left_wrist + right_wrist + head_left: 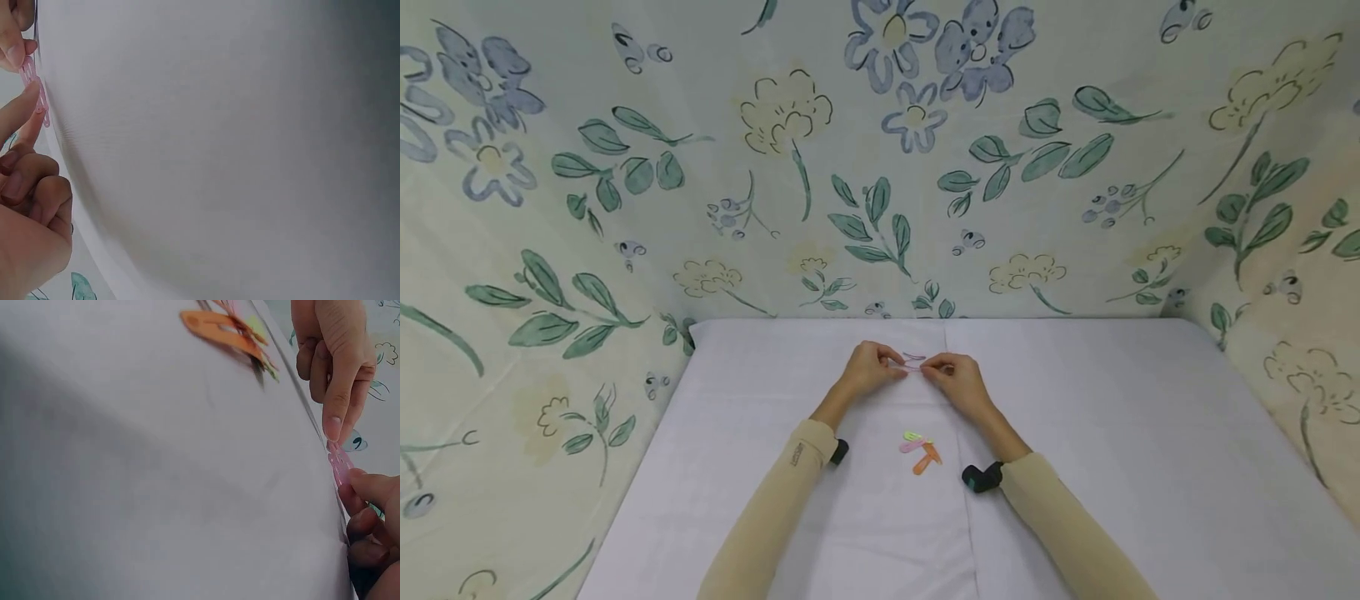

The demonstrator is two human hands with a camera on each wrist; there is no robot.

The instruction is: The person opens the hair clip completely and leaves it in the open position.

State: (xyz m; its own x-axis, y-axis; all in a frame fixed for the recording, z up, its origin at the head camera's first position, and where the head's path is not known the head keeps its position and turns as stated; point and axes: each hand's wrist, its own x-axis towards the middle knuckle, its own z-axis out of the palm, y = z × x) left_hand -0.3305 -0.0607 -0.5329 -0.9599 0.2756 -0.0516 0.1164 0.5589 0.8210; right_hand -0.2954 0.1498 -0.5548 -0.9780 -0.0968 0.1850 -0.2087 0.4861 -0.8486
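Note:
Between both hands is a pink snap hair clip [341, 464], held over the far part of the table. My left hand [868, 367] pinches one end of it between thumb and finger. At the other end, the thumb and finger of my right hand [958, 382] pinch it too. Part of the clip is hidden behind the fingertips. Just beyond the fingertips lies a thin, dark pinkish item [913, 357] on the cloth.
Nearer the body, a small pile of hair clips lies on the white cloth [850, 533]: a yellow-green clip [912, 436], a pink clip [912, 447] and orange clips [922, 464]. Floral fabric [880, 275] hangs behind the table's far edge and along both sides.

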